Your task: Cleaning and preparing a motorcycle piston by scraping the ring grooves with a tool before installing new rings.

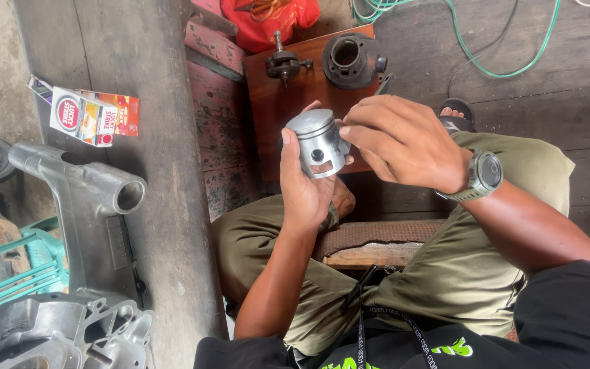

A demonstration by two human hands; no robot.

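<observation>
My left hand (305, 188) grips a silver metal piston (317, 142), upright above my lap | my right hand (401, 140) pinches its upper edge with closed fingertips | behind it, a brown wooden board (288, 102) carries a dark cylinder (349, 60) and a crankshaft (283, 65).

Piston (317, 142) gleams, smooth satin metal; board (288, 102) is glossy reddish wood; casing (80, 188) dull cast metal; plank floor (568, 82) rough, weathered.
</observation>
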